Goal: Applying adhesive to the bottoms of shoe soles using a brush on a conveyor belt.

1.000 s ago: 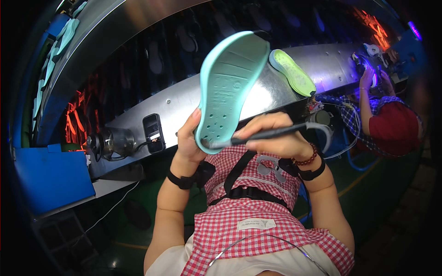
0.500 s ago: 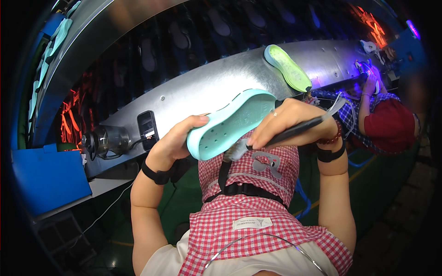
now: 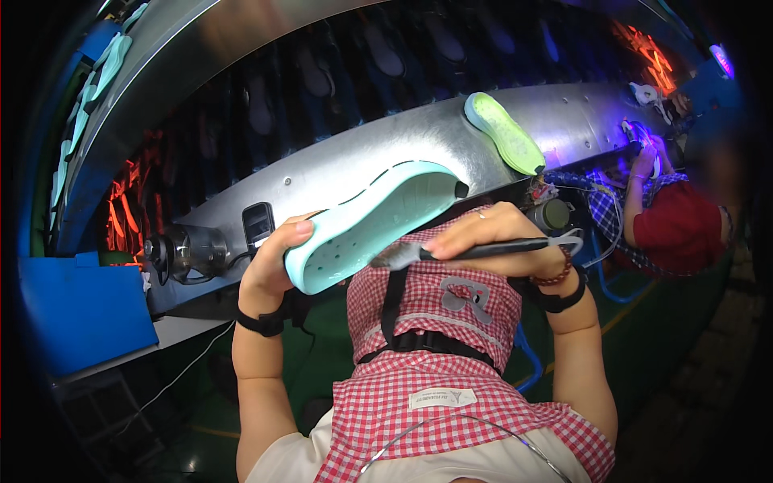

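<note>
Head view — looks like brushing: left hand (image 3: 270, 259) pinches the mint sole (image 3: 378, 213) mid-frame with its fingers, right hand (image 3: 509, 225) pinches the brush (image 3: 499, 248) near the sole's rim — next stroke probably wants steady tilt.

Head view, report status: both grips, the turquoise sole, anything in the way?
Left grip holding turquoise sole by the end opposite its black tip. Right grip on brush, bristles beside sole, contact unclear. No obstruction seen between brush and sole.

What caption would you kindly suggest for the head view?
Left hand holding a turquoise shoe sole, right hand holding a brush.
</note>
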`<state>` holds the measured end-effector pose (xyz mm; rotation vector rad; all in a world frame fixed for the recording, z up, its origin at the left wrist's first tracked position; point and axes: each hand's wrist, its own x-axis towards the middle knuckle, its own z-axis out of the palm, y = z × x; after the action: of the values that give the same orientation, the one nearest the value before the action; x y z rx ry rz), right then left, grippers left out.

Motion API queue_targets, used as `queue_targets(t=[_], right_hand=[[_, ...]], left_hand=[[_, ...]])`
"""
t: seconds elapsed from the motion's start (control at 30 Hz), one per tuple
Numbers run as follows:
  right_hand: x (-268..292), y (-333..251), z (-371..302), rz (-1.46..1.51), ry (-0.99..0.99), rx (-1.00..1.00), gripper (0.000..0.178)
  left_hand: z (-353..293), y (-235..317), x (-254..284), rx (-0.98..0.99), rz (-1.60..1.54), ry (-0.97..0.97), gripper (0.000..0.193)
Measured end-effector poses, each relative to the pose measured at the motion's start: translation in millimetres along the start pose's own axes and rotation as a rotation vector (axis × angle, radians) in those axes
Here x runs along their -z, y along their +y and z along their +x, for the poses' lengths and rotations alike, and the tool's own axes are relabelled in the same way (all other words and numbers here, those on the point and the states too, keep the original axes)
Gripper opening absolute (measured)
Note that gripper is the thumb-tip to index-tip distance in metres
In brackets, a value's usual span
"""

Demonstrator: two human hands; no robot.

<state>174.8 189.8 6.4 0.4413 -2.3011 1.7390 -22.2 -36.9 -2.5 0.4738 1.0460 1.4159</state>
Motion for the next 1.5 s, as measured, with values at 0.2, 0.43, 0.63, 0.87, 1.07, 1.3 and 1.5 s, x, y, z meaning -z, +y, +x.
queue_targets(t=[0.2,0.43,0.63,0.87,1.07,1.3,1.5], right_hand=[[-9,-24,8,0.029,0.240,0.019,0.023],[-38,26,15,0.234,0.448,-0.364,0.017],[-55,13,17,-0.469,0.266,0.109,0.017],[-31,-4,14,0.002,0.264,-0.045,0.018],[-43,-9,18,-0.052,0.149,0.084,0.019],[-35,3,5,0.064,0.108,-0.016,0.019],[-31,15,2,0.669,0.286,-0.234,0.018]], left_hand=[[16,-34,10,-0.326,-0.742,0.019,0.074],[61,-71,-27,-0.316,-0.851,-0.014,0.093],[65,-75,-21,-0.380,-0.657,0.323,0.083],[55,-65,-29,-0.476,-0.622,0.279,0.084],[57,-46,-38,-0.620,-0.654,0.168,0.082],[39,-30,-39,-0.702,-0.536,0.261,0.085],[34,-12,-42,-0.755,-0.440,0.194,0.080]])
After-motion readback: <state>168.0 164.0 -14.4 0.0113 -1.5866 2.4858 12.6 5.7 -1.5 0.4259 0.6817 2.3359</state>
